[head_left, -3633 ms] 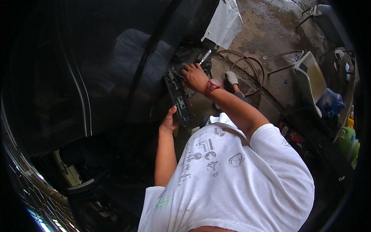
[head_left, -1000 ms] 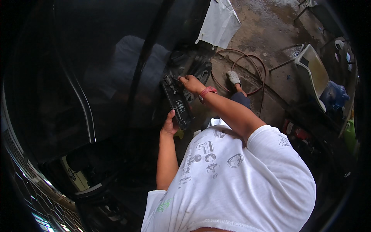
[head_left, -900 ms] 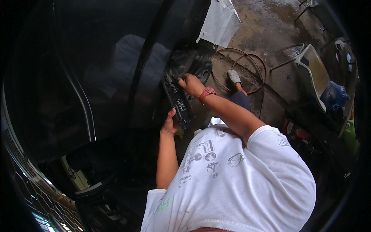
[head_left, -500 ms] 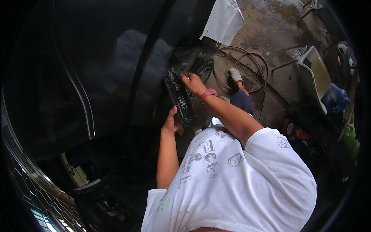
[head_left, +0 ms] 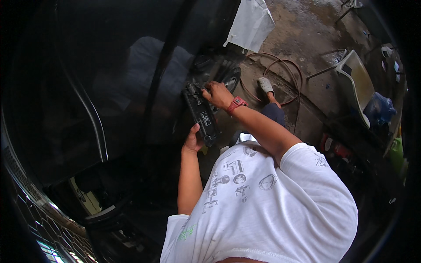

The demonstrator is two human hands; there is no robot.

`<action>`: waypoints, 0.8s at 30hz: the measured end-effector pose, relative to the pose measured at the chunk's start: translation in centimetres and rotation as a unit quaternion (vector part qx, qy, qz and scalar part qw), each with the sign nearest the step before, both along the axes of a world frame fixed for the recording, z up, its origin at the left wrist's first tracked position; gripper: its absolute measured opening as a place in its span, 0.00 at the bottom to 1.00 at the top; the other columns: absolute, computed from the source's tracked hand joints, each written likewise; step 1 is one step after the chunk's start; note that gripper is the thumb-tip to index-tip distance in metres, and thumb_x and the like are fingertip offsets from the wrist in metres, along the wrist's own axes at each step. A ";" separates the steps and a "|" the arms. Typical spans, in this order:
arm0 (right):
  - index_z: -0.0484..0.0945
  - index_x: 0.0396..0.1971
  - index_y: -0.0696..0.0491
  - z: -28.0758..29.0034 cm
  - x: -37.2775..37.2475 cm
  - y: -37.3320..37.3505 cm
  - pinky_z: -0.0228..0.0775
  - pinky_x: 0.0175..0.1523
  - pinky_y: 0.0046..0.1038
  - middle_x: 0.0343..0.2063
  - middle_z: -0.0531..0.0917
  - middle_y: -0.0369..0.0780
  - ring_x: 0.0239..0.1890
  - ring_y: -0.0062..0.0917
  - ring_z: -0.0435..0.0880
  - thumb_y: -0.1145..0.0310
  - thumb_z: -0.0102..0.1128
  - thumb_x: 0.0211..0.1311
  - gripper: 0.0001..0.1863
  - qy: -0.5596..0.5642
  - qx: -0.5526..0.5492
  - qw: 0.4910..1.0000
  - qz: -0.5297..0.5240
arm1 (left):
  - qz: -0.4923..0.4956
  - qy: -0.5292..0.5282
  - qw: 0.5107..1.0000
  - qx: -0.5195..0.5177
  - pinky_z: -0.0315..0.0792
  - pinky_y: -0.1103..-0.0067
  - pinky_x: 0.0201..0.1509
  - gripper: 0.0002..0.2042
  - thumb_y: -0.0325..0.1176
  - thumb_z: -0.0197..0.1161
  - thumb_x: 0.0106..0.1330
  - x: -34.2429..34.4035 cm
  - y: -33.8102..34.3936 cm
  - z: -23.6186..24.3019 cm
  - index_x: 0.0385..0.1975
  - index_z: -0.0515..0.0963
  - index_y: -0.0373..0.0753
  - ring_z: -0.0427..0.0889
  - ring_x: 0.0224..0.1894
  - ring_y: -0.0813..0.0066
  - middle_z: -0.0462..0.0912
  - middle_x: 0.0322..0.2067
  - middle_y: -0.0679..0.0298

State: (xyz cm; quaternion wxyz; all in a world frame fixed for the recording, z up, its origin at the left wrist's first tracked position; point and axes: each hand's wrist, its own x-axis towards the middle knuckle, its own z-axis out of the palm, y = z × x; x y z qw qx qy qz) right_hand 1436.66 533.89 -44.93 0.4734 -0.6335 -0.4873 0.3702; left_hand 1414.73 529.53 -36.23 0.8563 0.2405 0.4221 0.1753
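A long black plastic part [head_left: 196,104] with a small white-bordered label lies slantwise beside a glossy black vehicle panel [head_left: 127,87]. My left hand [head_left: 191,140] grips it near its lower end, the thumb up along its left edge and the other fingers hidden beneath. Over the upper end is my right hand [head_left: 218,94], a red watch [head_left: 237,103] on its wrist. Its fingers are curled in and the thumb points toward small fittings on the part. Whatever they pinch is too small to make out.
Just beyond the part is a dark wheel [head_left: 232,78]. A white sheet [head_left: 251,26] hangs at the top. Reddish hose [head_left: 300,72] loops on the wet floor around a foot in a clog [head_left: 265,84]. A chair [head_left: 357,79] and a green container [head_left: 397,155] stand at right.
My right hand has shifted slightly left and its fingers have turned; a small bright spot seen at the fingertips no longer shows. My left hand keeps its grip on the part.
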 end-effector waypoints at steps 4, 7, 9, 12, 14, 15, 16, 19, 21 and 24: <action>0.86 0.35 0.64 -0.3 0.0 0.3 0.77 0.47 0.43 0.29 0.87 0.55 0.37 0.49 0.89 0.50 0.60 0.71 0.27 0.181 -0.105 0.978 0.024 | -0.004 -0.004 1.000 -0.004 0.75 0.59 0.73 0.49 0.59 0.78 0.58 0.0 0.0 0.0 0.74 0.67 0.35 0.80 0.67 0.55 0.79 0.65 0.50; 0.85 0.33 0.63 -0.9 -0.2 0.6 0.77 0.46 0.42 0.27 0.85 0.54 0.34 0.44 0.88 0.49 0.60 0.71 0.27 0.218 -0.110 0.970 0.013 | -0.004 -0.003 1.000 -0.004 0.75 0.59 0.72 0.48 0.59 0.78 0.59 0.1 0.0 0.0 0.73 0.67 0.35 0.81 0.66 0.56 0.80 0.64 0.50; 0.85 0.32 0.64 -1.4 -0.2 0.7 0.77 0.46 0.42 0.25 0.85 0.53 0.34 0.42 0.88 0.48 0.60 0.71 0.28 0.236 -0.119 0.964 0.030 | -0.004 -0.004 1.000 -0.008 0.76 0.60 0.72 0.47 0.59 0.78 0.59 0.0 0.0 -0.2 0.72 0.68 0.35 0.82 0.65 0.56 0.81 0.64 0.50; 0.85 0.34 0.64 -1.8 -0.3 0.7 0.77 0.47 0.42 0.26 0.85 0.53 0.34 0.41 0.88 0.47 0.60 0.72 0.29 0.232 -0.128 0.963 0.039 | -0.006 -0.013 1.000 -0.007 0.76 0.59 0.71 0.47 0.59 0.77 0.60 -0.6 0.0 -1.0 0.72 0.68 0.35 0.81 0.66 0.55 0.80 0.64 0.50; 0.85 0.36 0.64 -1.9 -0.4 0.5 0.76 0.47 0.41 0.29 0.85 0.53 0.35 0.41 0.87 0.47 0.60 0.72 0.29 0.207 -0.100 0.973 0.034 | -0.006 -0.019 1.000 0.000 0.76 0.56 0.71 0.48 0.60 0.76 0.61 -1.4 -0.1 -1.8 0.74 0.66 0.34 0.80 0.67 0.52 0.79 0.65 0.48; 0.85 0.38 0.64 -1.9 -0.4 0.3 0.76 0.46 0.41 0.30 0.86 0.54 0.35 0.41 0.87 0.46 0.60 0.72 0.29 0.182 -0.072 0.980 0.026 | 0.015 0.026 0.999 0.017 0.76 0.56 0.71 0.46 0.60 0.76 0.63 -1.8 -0.2 -2.1 0.73 0.67 0.35 0.80 0.67 0.53 0.79 0.65 0.49; 0.85 0.39 0.64 -1.9 -0.2 0.2 0.75 0.45 0.41 0.31 0.86 0.54 0.35 0.40 0.86 0.46 0.60 0.73 0.29 0.147 -0.070 0.986 0.029 | 0.036 0.054 0.997 0.033 0.76 0.57 0.71 0.45 0.59 0.75 0.64 -2.1 -0.3 -2.5 0.73 0.68 0.36 0.80 0.67 0.53 0.80 0.65 0.49; 0.84 0.43 0.64 -1.8 1.4 -0.9 0.75 0.45 0.40 0.34 0.86 0.55 0.36 0.41 0.85 0.46 0.59 0.75 0.29 0.093 -0.046 0.992 0.075 | 0.117 0.129 0.979 0.106 0.76 0.58 0.69 0.39 0.58 0.72 0.69 -2.1 -1.0 -2.2 0.72 0.70 0.37 0.81 0.65 0.55 0.81 0.63 0.52; 0.84 0.43 0.62 -1.4 3.4 -2.4 0.75 0.44 0.40 0.32 0.86 0.52 0.35 0.38 0.85 0.46 0.57 0.77 0.29 0.107 -0.084 0.986 0.092 | 0.169 0.198 0.934 0.243 0.75 0.63 0.67 0.36 0.54 0.72 0.71 -0.8 -1.8 -0.1 0.71 0.72 0.37 0.82 0.63 0.59 0.83 0.61 0.55; 0.84 0.44 0.60 1.1 6.2 -6.2 0.74 0.45 0.37 0.30 0.85 0.45 0.37 0.32 0.83 0.46 0.53 0.81 0.28 0.135 -0.150 0.976 0.080 | 0.149 0.317 0.798 0.491 0.76 0.71 0.63 0.32 0.47 0.75 0.70 2.3 -3.6 6.7 0.68 0.75 0.37 0.84 0.58 0.66 0.85 0.56 0.60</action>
